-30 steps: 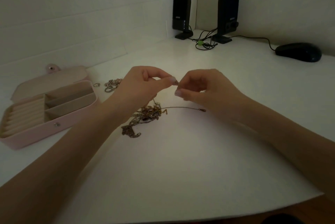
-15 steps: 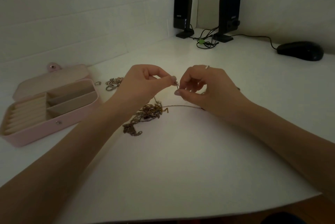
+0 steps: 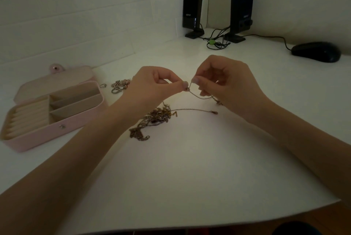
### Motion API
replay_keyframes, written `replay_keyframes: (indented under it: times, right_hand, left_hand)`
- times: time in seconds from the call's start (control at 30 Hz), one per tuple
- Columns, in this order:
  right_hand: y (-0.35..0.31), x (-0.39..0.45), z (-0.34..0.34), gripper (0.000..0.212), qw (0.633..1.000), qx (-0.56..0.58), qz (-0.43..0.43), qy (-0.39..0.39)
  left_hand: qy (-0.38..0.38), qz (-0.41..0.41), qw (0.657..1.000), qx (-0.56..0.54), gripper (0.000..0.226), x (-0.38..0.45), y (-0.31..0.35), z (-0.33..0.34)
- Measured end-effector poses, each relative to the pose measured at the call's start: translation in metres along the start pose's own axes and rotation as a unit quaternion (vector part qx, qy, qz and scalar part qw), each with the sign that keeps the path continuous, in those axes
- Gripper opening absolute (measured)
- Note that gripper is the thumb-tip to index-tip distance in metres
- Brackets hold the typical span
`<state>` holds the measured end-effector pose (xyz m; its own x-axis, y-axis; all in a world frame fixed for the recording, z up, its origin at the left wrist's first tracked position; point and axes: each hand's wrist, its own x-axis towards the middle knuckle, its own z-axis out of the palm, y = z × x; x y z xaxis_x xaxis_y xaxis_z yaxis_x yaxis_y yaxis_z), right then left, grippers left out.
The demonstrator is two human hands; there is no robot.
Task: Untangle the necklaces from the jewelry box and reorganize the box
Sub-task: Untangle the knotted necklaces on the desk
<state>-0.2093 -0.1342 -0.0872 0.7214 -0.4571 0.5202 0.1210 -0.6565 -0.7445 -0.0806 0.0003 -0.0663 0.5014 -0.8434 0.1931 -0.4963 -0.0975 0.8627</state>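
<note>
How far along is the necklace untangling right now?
Done: the jewelry box lies open, its compartments bare. In hand: left hand and right hand pinch one thin chain above the table. Left: the tangled pile and small pieces beside the box remain unsorted.

Near worktop (image 3: pixel 190 177) bare, free passage. Box (image 3: pixel 57 130) blocks left; tangle (image 3: pixel 157 118) sits centre. Speakers (image 3: pixel 241 10), cables (image 3: pixel 216 42), mouse (image 3: pixel 316 51) crowd far right.

Pink jewelry box (image 3: pixel 57 128) open, left. Tangled necklaces (image 3: pixel 157 117) heaped centre; thin chain (image 3: pixel 199 96) lifted above. Small jewelry cluster (image 3: pixel 119 85) right of box.
</note>
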Motion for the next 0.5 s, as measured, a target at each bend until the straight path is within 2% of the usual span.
replay_keyframes:
  times: [0.2,0.5]
  right_hand:
    - [0.0026,0.0013,-0.0038,0.013,0.998,-0.058,0.031,0.026]
    - [0.0043,0.0014,-0.0038,0.014,0.996,-0.085,-0.002,0.033]
  left_hand:
    - [-0.008,0.005,1.0,-0.011,0.015,0.0011,-0.0003,-0.003]
    - [-0.027,-0.001,1.0,0.003,0.014,-0.0001,0.0017,-0.002]
